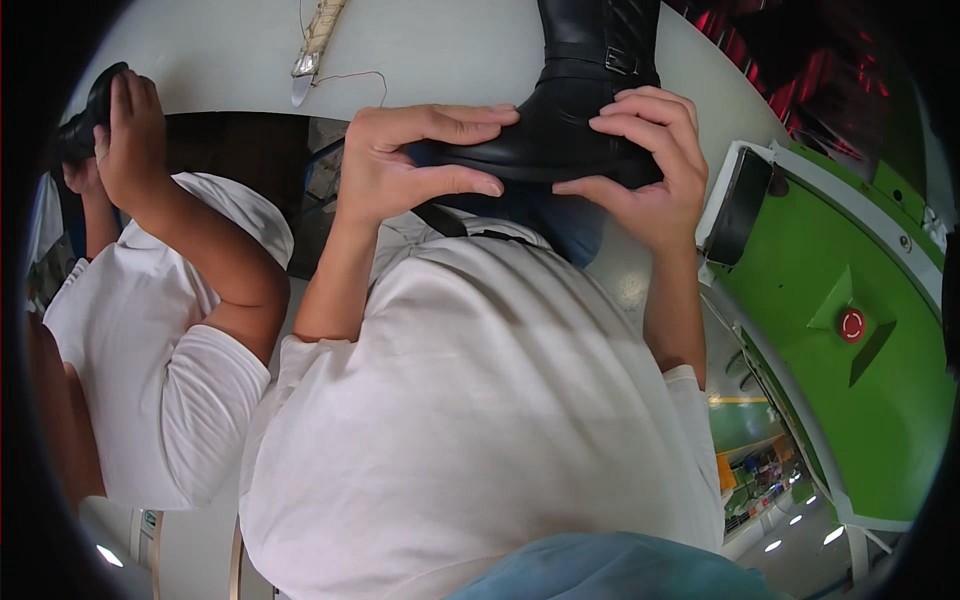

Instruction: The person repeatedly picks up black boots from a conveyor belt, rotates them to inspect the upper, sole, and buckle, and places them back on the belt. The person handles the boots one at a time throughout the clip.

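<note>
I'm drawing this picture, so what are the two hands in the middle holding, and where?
A black boot: the left hand holds its toe end, and the right hand its heel end.

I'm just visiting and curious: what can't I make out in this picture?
All in the head view:
Black boot: top cut off by the upper edge; part of the heel hidden by the right hand.
Wrapped tool: far end cut off by the upper edge.
Dark shoe: partly hidden by a co-worker's hand.
Clutter at lower right: too small.
</note>
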Demonstrator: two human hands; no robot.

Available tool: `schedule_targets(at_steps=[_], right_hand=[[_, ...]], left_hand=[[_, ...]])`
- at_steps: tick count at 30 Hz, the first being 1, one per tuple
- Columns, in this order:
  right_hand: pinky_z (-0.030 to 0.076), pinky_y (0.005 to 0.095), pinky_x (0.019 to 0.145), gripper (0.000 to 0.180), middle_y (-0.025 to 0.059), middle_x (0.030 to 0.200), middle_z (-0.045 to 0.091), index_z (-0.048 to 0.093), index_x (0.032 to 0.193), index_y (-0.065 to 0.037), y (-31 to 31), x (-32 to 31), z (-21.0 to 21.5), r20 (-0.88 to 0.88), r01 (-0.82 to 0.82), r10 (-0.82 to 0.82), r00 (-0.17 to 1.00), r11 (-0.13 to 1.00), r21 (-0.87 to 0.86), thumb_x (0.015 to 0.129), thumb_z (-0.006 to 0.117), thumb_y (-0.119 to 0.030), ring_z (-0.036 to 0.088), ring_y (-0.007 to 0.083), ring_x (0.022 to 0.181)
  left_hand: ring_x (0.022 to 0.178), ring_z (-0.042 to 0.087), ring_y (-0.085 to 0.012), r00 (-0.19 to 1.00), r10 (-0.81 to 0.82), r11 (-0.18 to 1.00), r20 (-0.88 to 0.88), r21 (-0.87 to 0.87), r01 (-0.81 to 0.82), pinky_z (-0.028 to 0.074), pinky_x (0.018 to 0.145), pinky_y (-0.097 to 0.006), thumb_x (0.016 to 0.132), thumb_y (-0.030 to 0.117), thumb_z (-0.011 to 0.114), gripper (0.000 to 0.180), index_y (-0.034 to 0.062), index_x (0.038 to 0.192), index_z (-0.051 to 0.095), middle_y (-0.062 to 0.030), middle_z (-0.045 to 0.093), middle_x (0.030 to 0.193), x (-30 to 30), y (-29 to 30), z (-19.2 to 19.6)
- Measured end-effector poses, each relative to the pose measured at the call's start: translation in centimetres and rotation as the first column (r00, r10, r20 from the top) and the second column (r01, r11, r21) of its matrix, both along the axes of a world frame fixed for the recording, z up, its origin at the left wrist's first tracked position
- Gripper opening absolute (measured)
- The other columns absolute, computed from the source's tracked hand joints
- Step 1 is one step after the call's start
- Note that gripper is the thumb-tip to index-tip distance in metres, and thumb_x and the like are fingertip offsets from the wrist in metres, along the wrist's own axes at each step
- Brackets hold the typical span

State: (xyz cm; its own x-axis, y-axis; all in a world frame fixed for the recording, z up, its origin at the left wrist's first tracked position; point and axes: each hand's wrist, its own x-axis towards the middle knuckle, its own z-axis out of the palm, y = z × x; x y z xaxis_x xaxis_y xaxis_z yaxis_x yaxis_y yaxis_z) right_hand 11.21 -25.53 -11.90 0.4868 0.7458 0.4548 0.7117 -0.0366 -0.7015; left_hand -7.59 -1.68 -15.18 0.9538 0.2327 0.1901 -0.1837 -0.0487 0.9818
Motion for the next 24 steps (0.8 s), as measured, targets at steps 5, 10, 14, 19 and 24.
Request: schedule_targets(at_steps=[5,10,14,19,24], right_hand=[[0.061,0.0462,0.103,0.068,0.0106,0.120,0.078,0.083,0.114,-0.003,-0.7,0.3,0.0,-0.003,-0.020,0.020,1.000,1.000,0.005,0.057,0.112,-0.026,0.073,0.0338,0.122],[0.062,0.0499,0.113,0.067,0.0174,0.131,0.079,0.081,0.123,0.000,-3.5,0.9,1.2,-0.065,0.024,-0.025,0.998,1.000,-0.009,0.064,0.110,-0.017,0.074,0.0399,0.133],[0.065,0.0479,0.109,0.061,0.0182,0.128,0.081,0.083,0.117,0.000,-4.3,1.0,0.6,0.021,0.007,-0.007,1.000,1.000,-0.016,0.065,0.109,-0.016,0.077,0.0372,0.130],[0.065,0.0459,0.109,0.055,0.0158,0.122,0.083,0.085,0.112,0.001,-4.8,0.6,-0.4,-0.057,0.050,-0.048,0.997,0.998,0.027,0.065,0.110,-0.014,0.078,0.0351,0.128],[0.065,0.0474,0.109,0.050,0.0154,0.120,0.084,0.085,0.110,-0.001,-4.9,-0.2,-0.2,-0.086,0.116,-0.114,0.990,0.993,0.017,0.066,0.109,-0.012,0.079,0.0355,0.125]], left_hand=[[0.129,0.077,-0.0428,0.998,-0.059,0.998,-0.030,-0.034,0.058,0.061,0.114,-0.051,0.068,-0.001,0.102,0.054,-0.0096,0.117,0.082,-0.0313,0.080,0.129,0.5,1.0,0.1],[0.131,0.077,-0.0394,0.998,0.036,0.976,-0.054,0.218,-0.023,0.061,0.113,-0.049,0.068,0.009,0.105,0.056,-0.0069,0.117,0.083,-0.0267,0.082,0.130,1.0,0.0,2.7],[0.131,0.077,-0.0390,0.992,0.094,0.823,0.085,0.554,-0.126,0.063,0.109,-0.048,0.068,0.020,0.107,0.054,-0.0054,0.108,0.082,-0.0190,0.084,0.130,4.0,-3.9,5.2],[0.115,0.084,-0.0331,0.959,0.193,0.800,0.208,0.533,-0.276,0.070,0.094,-0.039,0.071,0.019,0.107,0.040,-0.0011,0.093,0.080,-0.0129,0.088,0.112,5.3,-5.4,2.5],[0.112,0.085,-0.0339,0.951,0.187,0.773,0.246,0.561,-0.297,0.070,0.095,-0.041,0.073,0.015,0.105,0.035,-0.0020,0.090,0.080,-0.0146,0.088,0.112,5.4,-5.9,2.7]])
